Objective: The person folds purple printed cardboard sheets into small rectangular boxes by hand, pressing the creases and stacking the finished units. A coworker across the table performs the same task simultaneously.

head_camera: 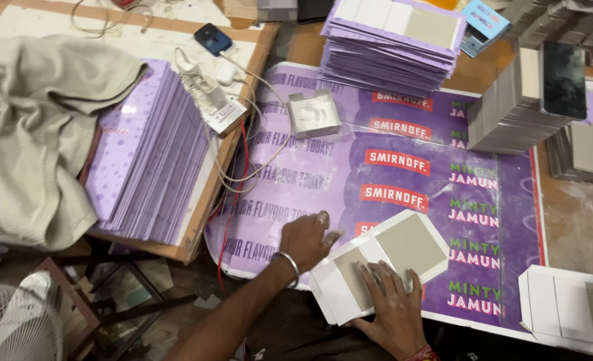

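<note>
Both hands flat on white folded card blank (377, 264) lying on purple printed sheet (403, 180) on desk. Right hand (393, 301) presses grey panel, fingers spread. Left hand (306, 237) at blank's left edge, fingers together, gripping nothing.

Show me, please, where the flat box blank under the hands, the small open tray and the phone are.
flat box blank (411, 244), head view, grey centre panel.
small open tray (314, 113), head view, inner floor.
phone (212, 38), head view, blue back.

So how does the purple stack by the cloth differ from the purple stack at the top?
The left stack lies fanned and slanted, showing dotted purple faces, beside the cloth. The top stack sits squarer, showing white and grey panels on top. Both are thick piles of flat purple-edged card.
</note>
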